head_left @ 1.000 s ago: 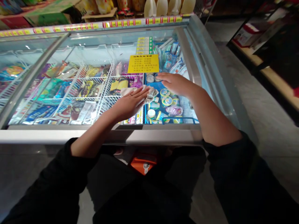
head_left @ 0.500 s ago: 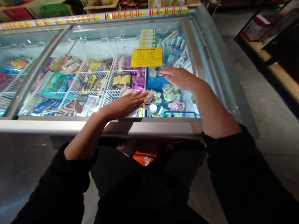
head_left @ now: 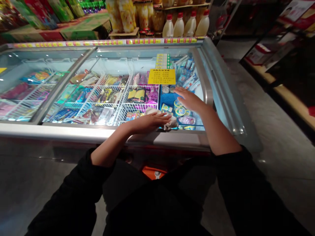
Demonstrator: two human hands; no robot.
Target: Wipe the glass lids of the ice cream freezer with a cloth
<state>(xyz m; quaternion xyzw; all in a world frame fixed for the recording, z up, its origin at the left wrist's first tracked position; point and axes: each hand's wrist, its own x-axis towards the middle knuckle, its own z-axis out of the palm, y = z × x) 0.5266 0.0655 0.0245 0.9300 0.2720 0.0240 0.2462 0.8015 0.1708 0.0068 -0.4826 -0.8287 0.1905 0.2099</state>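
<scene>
My left hand (head_left: 149, 122) lies flat on a pale, crumpled cloth (head_left: 172, 124), pressing it to the glass top near the front rim of a chest freezer (head_left: 81, 131). Part of the cloth sticks out past the fingertips and behind the knuckles. To the right, my right hand (head_left: 190, 99) rests on or just over the glass with its fingers stretched out, holding nothing. Beneath it, seen through the glass, are a blue basket (head_left: 168, 98) and round tubs (head_left: 180, 111). A yellow sign (head_left: 161, 76) sits just beyond my right fingertips.
A metal sliding frame bar (head_left: 66, 82) crosses the freezer top on the left. White wire dividers (head_left: 120, 100) separate packaged goods inside. Behind stand bottles with red caps (head_left: 178, 26) and cardboard boxes (head_left: 83, 28). An orange object (head_left: 154, 172) is low between my legs. Shelving (head_left: 283, 82) stands at right.
The view has tilted up, bringing the bottles behind the freezer into sight. My left hand and the cloth have moved toward the front rim and slightly right. My right hand stays outstretched near the sign.
</scene>
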